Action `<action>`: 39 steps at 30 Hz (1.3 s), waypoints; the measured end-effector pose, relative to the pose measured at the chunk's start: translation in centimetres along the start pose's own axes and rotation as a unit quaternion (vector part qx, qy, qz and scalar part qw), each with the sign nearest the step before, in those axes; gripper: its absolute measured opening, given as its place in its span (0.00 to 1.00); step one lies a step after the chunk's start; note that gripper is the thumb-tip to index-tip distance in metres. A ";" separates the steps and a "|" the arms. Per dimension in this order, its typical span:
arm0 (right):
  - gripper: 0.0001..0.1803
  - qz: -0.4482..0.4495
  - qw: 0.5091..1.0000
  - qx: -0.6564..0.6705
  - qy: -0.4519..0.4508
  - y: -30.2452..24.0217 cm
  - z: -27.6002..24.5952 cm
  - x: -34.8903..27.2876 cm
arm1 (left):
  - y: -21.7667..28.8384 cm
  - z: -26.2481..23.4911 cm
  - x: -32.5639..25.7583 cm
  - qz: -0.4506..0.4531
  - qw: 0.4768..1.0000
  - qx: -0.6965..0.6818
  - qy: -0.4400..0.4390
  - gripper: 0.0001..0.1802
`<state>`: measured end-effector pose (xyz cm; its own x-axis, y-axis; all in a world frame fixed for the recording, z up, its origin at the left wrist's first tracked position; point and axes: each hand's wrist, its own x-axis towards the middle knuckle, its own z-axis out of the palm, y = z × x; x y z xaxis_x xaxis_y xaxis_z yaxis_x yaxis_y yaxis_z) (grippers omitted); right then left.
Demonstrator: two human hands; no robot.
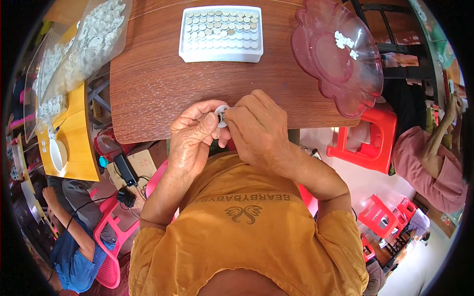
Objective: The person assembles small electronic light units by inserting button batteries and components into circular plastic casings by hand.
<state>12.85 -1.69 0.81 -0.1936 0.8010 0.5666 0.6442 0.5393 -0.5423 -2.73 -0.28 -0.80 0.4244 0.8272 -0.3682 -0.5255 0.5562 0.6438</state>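
Near the front edge of the brown table (148, 84), my left hand (190, 135) pinches a small round white plastic piece (221, 109) between thumb and fingers. A dark gap and a bit of metal show in its middle. My right hand (261, 129) is closed, its bent fingertips pressed against the piece's right side. Those fingers hide whatever lies between them. Beyond both hands stands a white tray (220, 57) with rows of round pieces, metal-coloured in the far rows and white in the near ones.
A pink flower-shaped bowl (307, 47) at the right holds a few small white parts (344, 40). Bags of white plastic pieces (98, 37) rest at the left, by a yellow table (74, 128) with a white bowl (58, 155). Red stools (370, 143) and other people sit at both sides.
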 end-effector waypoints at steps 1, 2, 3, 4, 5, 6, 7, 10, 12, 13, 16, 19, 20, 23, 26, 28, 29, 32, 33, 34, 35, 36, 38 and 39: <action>0.11 0.025 1.000 0.010 0.005 0.0 0.0 -0.1 | -0.1 0.0 0.0 -0.001 1.000 0.000 0.000 0.16; 0.10 0.051 0.998 0.020 0.010 -0.1 0.1 -0.1 | -0.1 0.0 0.0 0.003 1.000 -0.001 -0.002 0.16; 0.10 0.051 0.998 0.020 0.010 -0.1 0.0 -0.1 | -0.1 0.0 0.0 0.006 1.000 -0.002 -0.004 0.16; 0.09 0.077 0.996 0.037 0.002 -0.1 0.0 0.0 | -0.1 0.0 0.0 0.006 1.000 -0.001 -0.004 0.16; 0.09 0.103 0.993 0.055 -0.005 -0.1 -0.1 0.0 | 0.0 0.0 -0.1 0.007 1.000 0.001 -0.005 0.16; 0.09 0.103 0.993 0.055 -0.005 -0.1 0.1 -0.1 | 0.0 0.0 -0.1 0.009 1.000 0.004 -0.006 0.16; 0.09 0.076 0.996 0.032 0.021 -0.1 0.4 -0.2 | 0.1 0.1 -0.1 0.009 1.000 0.004 -0.006 0.16; 0.10 0.001 0.999 -0.014 0.031 0.1 0.6 -0.3 | 0.2 0.2 -0.1 0.014 1.000 0.006 0.002 0.16; 0.12 -0.047 0.998 -0.038 0.015 0.2 0.5 -0.2 | 0.2 0.0 -0.2 0.016 0.999 0.046 0.002 0.16; 0.12 -0.047 0.998 -0.032 0.002 0.3 0.3 0.0 | 0.2 0.0 -0.2 0.015 0.999 0.046 0.001 0.16; 0.12 -0.021 1.000 -0.014 -0.009 0.9 0.1 0.1 | 0.3 -0.1 -0.1 -0.002 0.999 0.034 -0.005 0.16; 0.09 0.032 0.999 0.007 -0.017 0.8 -0.2 0.2 | 0.3 -0.4 0.0 -0.017 1.000 0.020 -0.010 0.16; 0.09 0.058 0.998 0.016 -0.026 0.7 -0.4 0.3 | 0.3 -0.4 0.1 -0.018 1.000 0.018 -0.010 0.16; 0.08 0.053 0.998 0.018 -0.032 0.7 -0.5 0.4 | 0.1 -0.4 0.0 -0.015 1.000 0.020 -0.011 0.15; 0.08 0.063 0.997 0.027 -0.030 0.4 -0.6 0.4 | 0.1 -0.3 0.1 -0.008 1.000 0.023 -0.008 0.16; 0.08 0.069 0.997 0.036 -0.025 0.5 -0.5 0.2 | 0.1 -0.2 0.1 -0.005 1.000 0.022 -0.001 0.16; 0.09 0.075 0.996 0.045 -0.020 0.6 -0.4 0.1 | 0.1 -0.1 0.1 -0.003 1.000 0.017 -0.005 0.16; 0.09 0.103 0.992 0.074 0.004 0.7 -0.4 -0.1 | 0.3 0.0 0.2 -0.008 1.000 -0.003 -0.015 0.16; 0.09 0.103 0.992 0.075 0.005 0.6 -0.4 -0.1 | 0.3 0.1 0.2 -0.014 1.000 -0.016 -0.021 0.16; 0.10 0.083 0.995 0.052 0.014 0.6 -0.3 0.0 | 0.3 0.1 0.2 -0.015 1.000 -0.016 -0.021 0.16; 0.10 0.062 0.997 0.029 0.024 0.5 -0.2 0.0 | 0.4 0.2 0.2 -0.009 1.000 -0.006 -0.018 0.16; 0.10 0.062 0.997 0.029 0.024 0.4 -0.2 0.1 | 0.4 0.3 0.2 -0.002 1.000 0.003 -0.015 0.16; 0.11 0.034 0.999 0.011 0.016 0.3 -0.2 0.1 | 0.4 0.5 0.2 0.004 1.000 0.018 -0.004 0.16; 0.11 0.034 0.999 0.011 0.016 0.2 -0.1 0.1 | 0.4 0.5 0.1 0.011 0.999 0.032 0.007 0.16</action>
<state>13.06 -1.52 0.78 -0.1250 0.8274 0.5475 0.6386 0.4894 -0.5939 -2.49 0.01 -0.26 0.4031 0.8404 -0.3623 -0.4864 0.5321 0.6930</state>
